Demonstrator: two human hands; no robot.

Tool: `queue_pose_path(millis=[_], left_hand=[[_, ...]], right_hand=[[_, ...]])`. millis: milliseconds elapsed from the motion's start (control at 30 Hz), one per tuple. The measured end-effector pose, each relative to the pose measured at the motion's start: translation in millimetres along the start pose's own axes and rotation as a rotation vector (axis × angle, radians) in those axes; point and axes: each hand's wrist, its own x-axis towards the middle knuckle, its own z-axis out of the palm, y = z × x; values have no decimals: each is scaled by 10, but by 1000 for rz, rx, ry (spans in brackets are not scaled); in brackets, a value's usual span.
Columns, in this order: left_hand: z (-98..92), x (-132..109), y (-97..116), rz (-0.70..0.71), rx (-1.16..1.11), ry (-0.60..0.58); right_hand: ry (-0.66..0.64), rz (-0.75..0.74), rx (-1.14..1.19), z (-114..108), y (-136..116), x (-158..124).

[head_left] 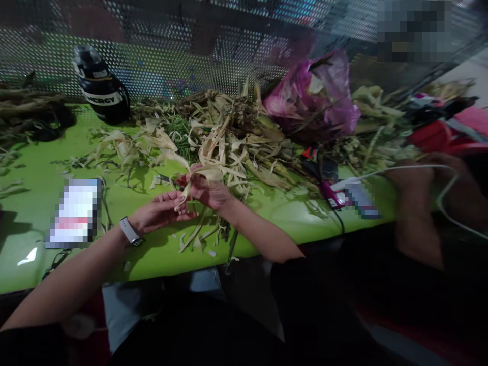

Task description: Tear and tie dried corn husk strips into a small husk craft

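A pale, dried leaf strip [186, 189] runs between my two hands above the green tabletop [152, 262]. My left hand [162, 211], with a light-strapped watch on its wrist, pinches the strip's lower end between thumb and fingers. My right hand [208, 192] is closed close beside it, with the leaf's wider part over its fingers. A small red-and-black tool [180, 181] with a dark, narrow blade shows at the right fingertips; its kind is partly hidden. Beneath the hands lie leaf scraps [196, 241].
Behind the hands is a heap of dried leaves [224, 137], with a pink plastic bag [308, 101] on it. A black bottle [101, 89] stands back left, near a phone [74, 213]. Another person's hand [409, 178] rests at right, near a second phone [362, 201] and white cable [404, 166].
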Motion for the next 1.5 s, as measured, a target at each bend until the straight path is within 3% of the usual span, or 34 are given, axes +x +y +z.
queue_pose_path(millis=[100, 167, 267, 367, 467, 567, 633, 767, 867, 933, 967, 1100, 1133, 1167, 1233, 1267, 1367, 1433, 1500], left_hand=[[7, 2, 16, -25, 72, -4], [26, -15, 63, 31, 108, 8], [64, -76, 205, 217, 66, 19], [74, -127, 382, 442, -106, 66], [31, -97, 483, 657, -136, 243], [-40, 1, 460, 620, 9, 514], [-80, 63, 411, 695, 93, 632], [-124, 107, 359, 850, 201, 674], [-139, 100, 357, 839, 198, 691], [-146, 99, 349, 784, 155, 698], [-148, 102, 341, 750, 127, 703], [-158, 135, 284, 670, 109, 722], [-162, 143, 269, 666, 137, 722], [-166, 150, 256, 666, 166, 721], [-174, 159, 237, 662, 208, 715], [-177, 161, 231, 657, 220, 714], [-175, 160, 222, 638, 243, 723], [-168, 158, 219, 626, 251, 734], [-162, 157, 213, 623, 260, 735]], right_hand=[[3, -138, 108, -111, -53, 89], [68, -164, 89, -211, -124, 164], [250, -221, 74, -359, -276, 266], [331, -237, 34, -466, -401, 328], [405, -233, -120, -494, -411, 329], [313, -203, -345, -441, -323, 282], [203, -208, -544, -399, -277, 250], [141, -361, -885, -331, -371, 222], [91, -330, -1008, -166, -497, 163], [-48, -227, -1014, 56, -490, 61], [-190, -175, -986, 192, -449, -5], [-1049, -2, -910, 667, -186, -223], [-1188, 23, -895, 715, -153, -230], [-1245, 19, -899, 720, -154, -212], [-1156, -21, -993, 599, -272, -110], [-1007, -57, -1083, 481, -384, -39], [-221, -237, -1527, 2, -828, 172], [246, -242, -1799, -326, -1106, 262], [371, -135, -1938, -593, -1286, 315]])
